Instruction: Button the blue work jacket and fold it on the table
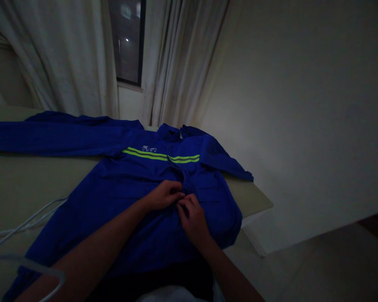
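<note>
A blue work jacket (145, 176) lies front side up, with a yellow-green striped band across its chest and a small white print above the band. At its front opening, my left hand (166, 194) is closed, fingertips pinching the placket. Just to the right, my right hand (191, 214) is also closed on the placket, its fingertips almost touching the left ones. Above my hands the two front edges gape slightly. Whatever small fastener may sit between my fingers is hidden. One sleeve stretches out to the left, while the other slopes down to the right.
The jacket rests on a pale table (253, 197) whose right corner juts toward the wall. White cables (28, 222) run over the left side. Behind stand cream curtains (82, 54) and a dark window (127, 42). More dark blue cloth (91, 121) lies behind the left sleeve.
</note>
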The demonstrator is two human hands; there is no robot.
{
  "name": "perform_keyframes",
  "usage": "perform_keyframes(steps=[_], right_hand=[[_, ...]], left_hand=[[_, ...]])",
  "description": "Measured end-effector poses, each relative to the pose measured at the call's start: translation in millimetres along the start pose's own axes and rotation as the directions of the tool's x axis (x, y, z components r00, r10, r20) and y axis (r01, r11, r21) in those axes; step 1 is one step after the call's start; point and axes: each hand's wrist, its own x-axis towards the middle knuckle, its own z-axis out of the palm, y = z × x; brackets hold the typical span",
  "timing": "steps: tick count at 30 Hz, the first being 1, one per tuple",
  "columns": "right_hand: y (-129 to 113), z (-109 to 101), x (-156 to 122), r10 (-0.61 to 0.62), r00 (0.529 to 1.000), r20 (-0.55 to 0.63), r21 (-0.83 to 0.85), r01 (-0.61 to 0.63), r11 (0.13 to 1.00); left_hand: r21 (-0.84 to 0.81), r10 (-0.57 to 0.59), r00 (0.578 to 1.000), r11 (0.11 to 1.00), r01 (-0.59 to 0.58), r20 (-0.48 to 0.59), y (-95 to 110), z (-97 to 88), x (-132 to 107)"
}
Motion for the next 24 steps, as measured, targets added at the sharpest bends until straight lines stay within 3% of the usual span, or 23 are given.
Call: perform_keyframes(steps=[7, 10, 13, 16, 24], right_hand=[[2.5, 1.1, -0.8, 0.025, 1.000, -0.013, 0.007, -0.025, 1.000], [1.9, 0.4, -1.3, 0.028, 1.000, 0.010, 0.001, -0.028, 1.000], [-0.8, -1.2, -1.4, 0.033, 0.999, 0.028, -0.014, -0.032, 0.999], [-3.0, -2.4, -1.2, 0.044, 0.999, 0.029, -0.017, -0.044, 0.999], [-1.0, -1.6, -1.2, 0.022, 0.999, 0.036, -0.004, -0.022, 1.000]], left_hand=[[-0.025, -0.047, 0.998, 0.999, 0.048, 0.052, 8.8, -6.3, 2.5], [0.016, -0.084, 0.981, 0.996, 0.083, 0.174, 10.6, -18.4, 6.0], [0.090, -0.141, 0.938, 0.989, 0.118, 0.317, 10.6, -32.9, 6.7], [0.124, -0.178, 0.906, 0.982, 0.140, 0.384, 8.5, -41.8, 4.1], [0.156, -0.178, 0.938, 0.978, 0.136, 0.298, 6.2, -31.4, -0.6]])
